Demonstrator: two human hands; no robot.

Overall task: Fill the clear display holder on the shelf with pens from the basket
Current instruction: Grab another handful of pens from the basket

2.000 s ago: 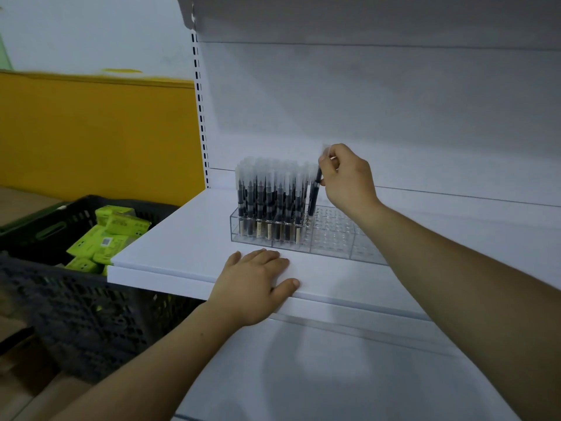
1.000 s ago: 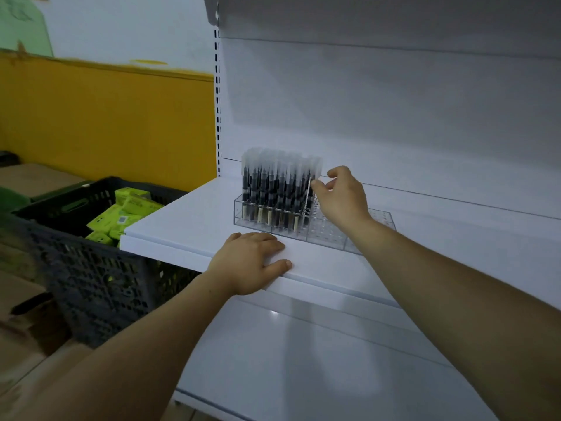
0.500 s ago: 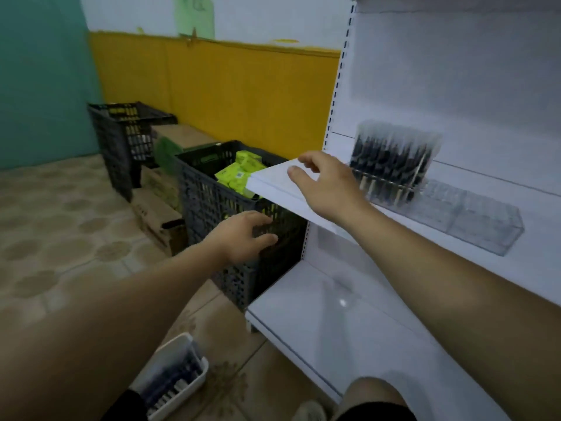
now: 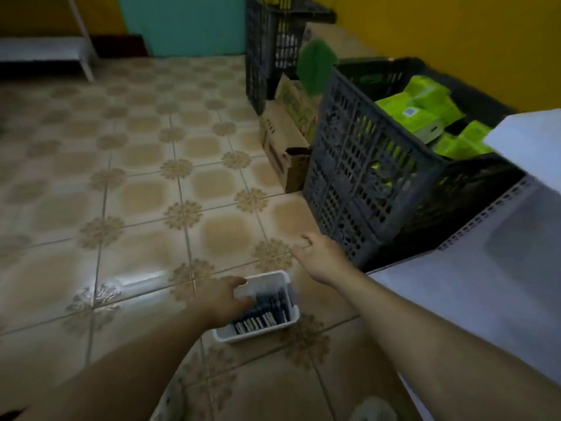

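White plastic basket sits on the tiled floor, dark pens lying inside. Over its left rim, the left hand reaches in, fingers spread, holding nothing; the right hand hovers open beyond it. Best to pinch several pens near their middles, aligned.

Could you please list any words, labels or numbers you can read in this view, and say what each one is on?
None can be read.
Green packets in the dark crate: a small code-like square, too blurred.
Cardboard box: dark marks, blurred.
Pens in the white basket: no legible print.
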